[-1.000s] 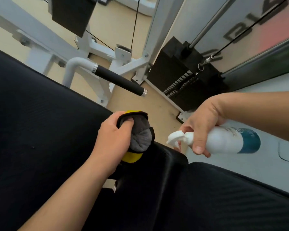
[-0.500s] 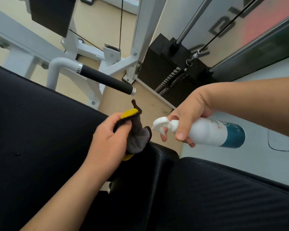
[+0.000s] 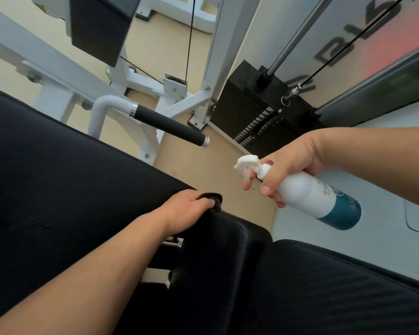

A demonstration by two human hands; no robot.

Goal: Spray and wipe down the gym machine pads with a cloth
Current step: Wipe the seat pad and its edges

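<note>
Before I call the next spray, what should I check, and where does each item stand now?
1. Right hand grips the spray bottle: ok.
2. Nozzle aimed at a pad: cannot tell; it points left, above the gap of floor.
3. Left hand holds the cloth: ok.
4. Cloth in contact with the small pad, at its far edge: ok.
5. Cloth clear of the nozzle: ok, apart.
6. Small pad already wet: cannot tell.

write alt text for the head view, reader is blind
A left hand grips a dark cloth against the edge of a black gym pad while the right hand holds a white and teal spray bottle nearby. A white frame and weight stack stand behind.
</note>
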